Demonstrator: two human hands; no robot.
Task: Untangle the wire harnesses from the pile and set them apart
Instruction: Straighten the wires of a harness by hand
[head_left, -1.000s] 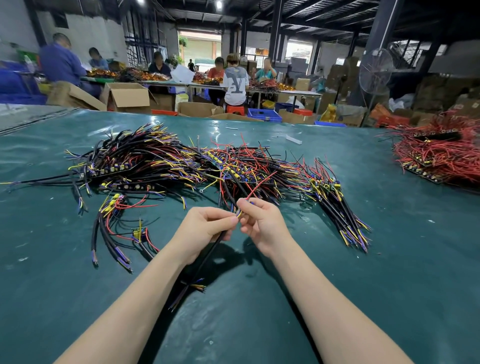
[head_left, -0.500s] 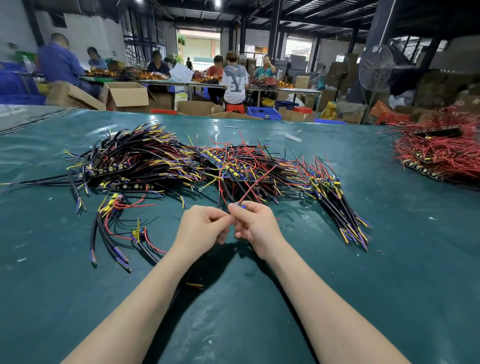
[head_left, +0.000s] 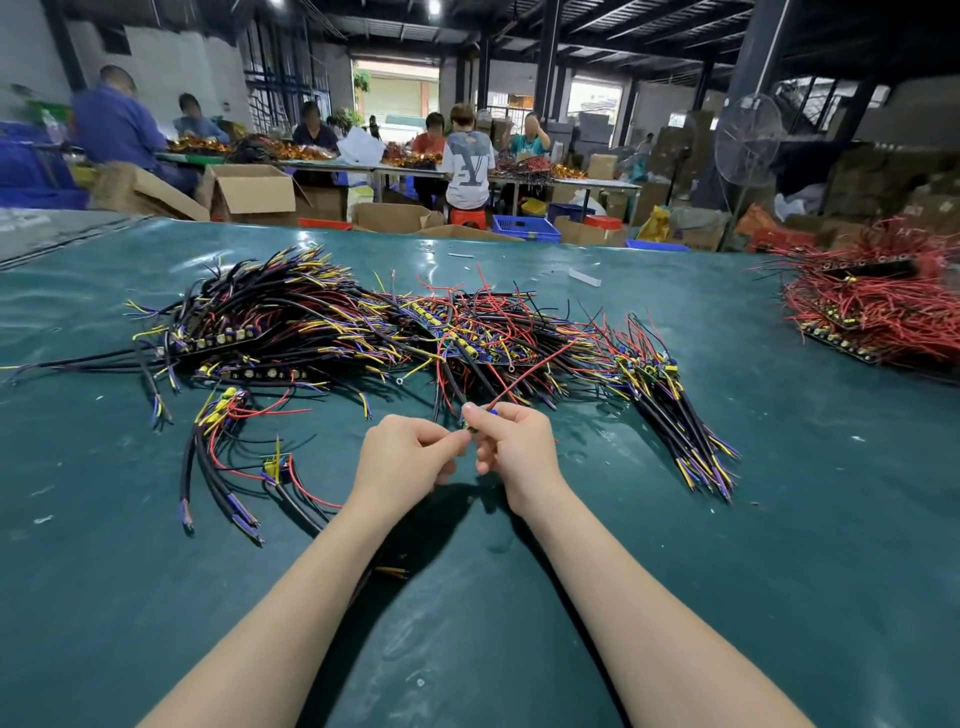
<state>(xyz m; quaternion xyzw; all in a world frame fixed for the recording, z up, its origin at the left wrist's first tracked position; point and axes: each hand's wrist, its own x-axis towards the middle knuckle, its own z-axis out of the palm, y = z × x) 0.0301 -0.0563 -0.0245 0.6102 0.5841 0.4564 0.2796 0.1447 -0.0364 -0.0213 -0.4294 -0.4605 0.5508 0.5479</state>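
Observation:
A wide tangled pile of wire harnesses (head_left: 395, 332), black cables with red, yellow and blue leads, lies across the green table (head_left: 779, 519). My left hand (head_left: 405, 457) and my right hand (head_left: 514, 447) meet just in front of the pile, both pinching the small end of one wire harness (head_left: 470, 426). Its red lead (head_left: 524, 371) runs up into the pile, and its black cable passes under my left forearm, mostly hidden. A few separated harnesses (head_left: 228, 452) lie to the left of my hands.
A second heap of red wires (head_left: 883, 306) sits at the table's far right. A fanned bundle of black cables (head_left: 685, 421) lies right of my hands. Beyond the table several people work among cardboard boxes (head_left: 249, 189), with a standing fan (head_left: 748, 140) there.
Both hands have moved slightly away from me toward the pile, and the black cable below my left hand has slid further under my forearm.

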